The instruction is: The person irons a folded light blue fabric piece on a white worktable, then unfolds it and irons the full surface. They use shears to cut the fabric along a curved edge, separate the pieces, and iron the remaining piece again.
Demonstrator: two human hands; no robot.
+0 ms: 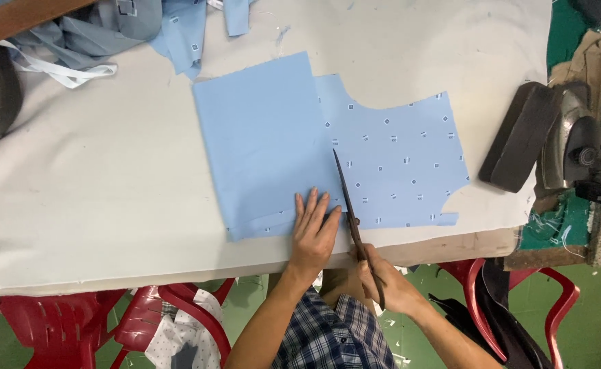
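My left hand (314, 229) lies flat, fingers spread, on the near edge of a plain light blue fabric piece (259, 137). Under it, to the right, lies a light blue patterned fabric piece (403, 157) with small square marks and a curved neckline cut. My right hand (386, 280) grips the handles of long dark scissors (347, 198). Their blades point away from me along the line where the plain piece meets the patterned one. Both pieces rest on the white cloth-covered table (109, 178).
A dark block (519, 137) and an iron (577, 147) sit at the right table edge. Bunched blue fabric and white strips (102, 34) lie at the top left. Red plastic chairs (130, 321) stand below the table's near edge.
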